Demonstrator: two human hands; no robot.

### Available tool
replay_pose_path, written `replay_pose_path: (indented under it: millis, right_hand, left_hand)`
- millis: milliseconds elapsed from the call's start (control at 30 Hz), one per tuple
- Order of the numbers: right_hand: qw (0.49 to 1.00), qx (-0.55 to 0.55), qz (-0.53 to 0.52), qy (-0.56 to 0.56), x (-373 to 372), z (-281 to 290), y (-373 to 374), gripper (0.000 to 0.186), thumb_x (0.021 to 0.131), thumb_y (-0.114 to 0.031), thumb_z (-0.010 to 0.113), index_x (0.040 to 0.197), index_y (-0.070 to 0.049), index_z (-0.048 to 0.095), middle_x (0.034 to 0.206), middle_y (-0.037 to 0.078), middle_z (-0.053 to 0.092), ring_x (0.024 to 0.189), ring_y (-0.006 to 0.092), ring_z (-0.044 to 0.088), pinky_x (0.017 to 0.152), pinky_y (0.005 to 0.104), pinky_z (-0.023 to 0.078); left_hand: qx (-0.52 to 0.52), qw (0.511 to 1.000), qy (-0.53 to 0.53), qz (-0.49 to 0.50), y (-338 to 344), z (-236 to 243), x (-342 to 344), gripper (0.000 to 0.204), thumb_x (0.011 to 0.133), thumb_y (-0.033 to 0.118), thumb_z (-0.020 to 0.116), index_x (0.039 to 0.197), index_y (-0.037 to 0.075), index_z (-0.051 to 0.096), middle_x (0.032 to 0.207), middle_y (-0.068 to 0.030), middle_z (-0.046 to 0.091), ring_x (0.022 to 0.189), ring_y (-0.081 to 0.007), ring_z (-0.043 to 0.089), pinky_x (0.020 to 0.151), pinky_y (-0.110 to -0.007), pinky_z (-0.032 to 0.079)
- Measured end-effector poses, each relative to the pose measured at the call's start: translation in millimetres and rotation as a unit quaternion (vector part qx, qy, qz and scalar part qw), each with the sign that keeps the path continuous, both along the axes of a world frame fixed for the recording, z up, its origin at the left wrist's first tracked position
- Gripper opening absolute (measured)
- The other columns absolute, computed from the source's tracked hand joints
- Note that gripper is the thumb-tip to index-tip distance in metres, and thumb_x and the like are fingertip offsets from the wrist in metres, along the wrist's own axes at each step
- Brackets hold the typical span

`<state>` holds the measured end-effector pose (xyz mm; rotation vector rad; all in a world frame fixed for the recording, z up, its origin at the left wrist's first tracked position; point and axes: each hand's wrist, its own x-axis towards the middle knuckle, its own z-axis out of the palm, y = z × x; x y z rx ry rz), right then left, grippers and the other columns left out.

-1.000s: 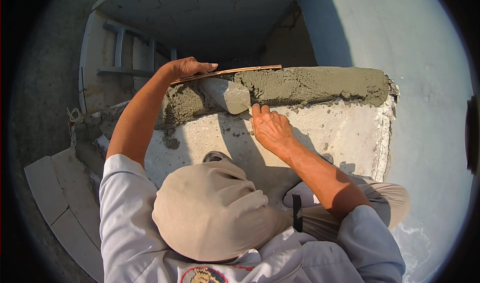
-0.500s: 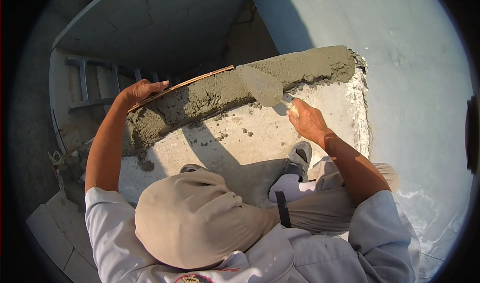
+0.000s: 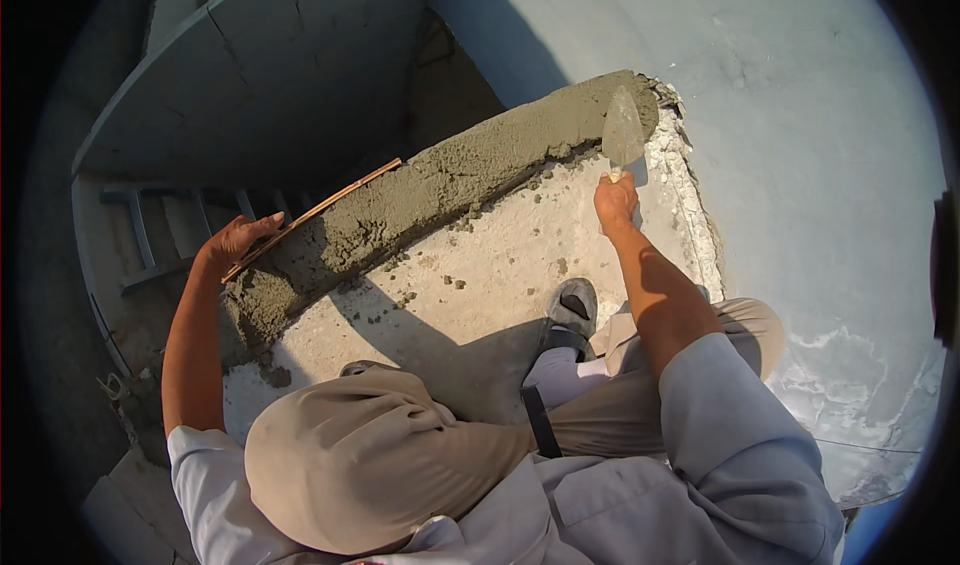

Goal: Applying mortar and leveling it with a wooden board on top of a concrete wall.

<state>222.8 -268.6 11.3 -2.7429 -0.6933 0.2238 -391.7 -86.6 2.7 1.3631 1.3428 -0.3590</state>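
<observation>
My right hand (image 3: 617, 205) is closed around the handle of a pointing trowel (image 3: 622, 130). Its pointed metal blade is over the far right end of a long ridge of wet grey mortar (image 3: 500, 160); whether it touches cannot be made out. At the left end, my left hand (image 3: 242, 239) grips a thin wooden strip (image 3: 330, 202), thumb towards it and the other fingers partly hidden. The strip runs along the far edge of the ridge. Towards the right the mortar looks smoother; on the left it is lumpy.
Mortar crumbs lie scattered on the pale concrete slab (image 3: 480, 265), where my sandalled foot (image 3: 572, 310) rests. A bluish wall (image 3: 800, 165) rises on the right, past a broken white edge (image 3: 690, 205). Beyond the ridge the ground drops into shadow, with a metal ladder (image 3: 142, 227) at left.
My right hand has carried the trowel from the middle of the ridge to its right end, turning the blade to point away from me. My left hand stays on the strip. The view has shifted.
</observation>
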Motion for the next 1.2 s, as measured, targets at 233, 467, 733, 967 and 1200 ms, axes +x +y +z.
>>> replay_pose_path:
  millis: [233,467,733,967,1200]
  right_hand:
    - [0.989,0.047,-0.129,0.056,23.4,-45.1,27.9,0.043,0.101,-0.029,0.061,0.131,-0.001,0.049,0.126,0.028,0.065,0.112,0.0495,0.065,0.074,0.0633,0.059]
    - [0.991,0.083,-0.068,0.085,-47.2,-57.6,10.5,0.043,0.102,-0.03,0.059,0.133,-0.002,0.046,0.118,0.03,0.067,0.109,0.0468,0.067,0.093,0.0526,0.054]
    - [0.986,0.113,-0.056,0.112,-110.6,-58.7,-23.1,0.041,0.102,-0.029,0.058,0.129,0.001,0.048,0.112,0.029,0.068,0.103,0.045,0.068,0.087,0.0528,0.053]
    - [0.958,0.155,-0.057,0.235,-198.7,-71.0,-66.6,0.029,0.102,-0.027,0.059,0.114,-0.001,0.051,0.091,0.02,0.067,0.08,0.0363,0.069,0.073,0.0493,0.055]
    - [0.813,0.188,-0.035,0.55,-266.3,4.2,-116.2,0.02,0.101,-0.025,0.06,0.099,-0.007,0.05,0.068,0.005,0.054,0.049,0.0157,0.054,0.042,0.0345,0.046]
  left_hand:
    - [0.014,0.999,-0.013,0.037,0.7,5.4,9.1,0.104,0.075,0.088,0.06,0.122,-0.003,0.074,0.121,-0.0286,0.07,0.117,-0.0395,0.065,0.09,-0.054,0.053]
    - [0.018,1.0,0.009,0.014,-0.3,5.2,0.3,0.109,0.076,0.09,0.054,0.134,-0.001,0.067,0.136,-0.0323,0.062,0.127,-0.0454,0.058,0.094,-0.06,0.052]
    - [0.02,1.0,-0.011,0.003,6.3,-8.1,0.7,0.105,0.078,0.087,0.055,0.134,-0.001,0.067,0.136,-0.032,0.062,0.126,-0.0454,0.058,0.09,-0.057,0.055]
    - [0.05,0.998,-0.007,0.026,-1.2,2.5,5.7,0.094,0.079,0.086,0.057,0.112,0.002,0.079,0.105,-0.0219,0.075,0.101,-0.0323,0.069,0.08,-0.047,0.055]
    - [-0.001,1.0,-0.018,-0.017,5.3,-3.4,0.1,0.112,0.072,0.094,0.052,0.132,0.001,0.069,0.142,-0.0262,0.06,0.132,-0.0446,0.056,0.095,-0.059,0.052]
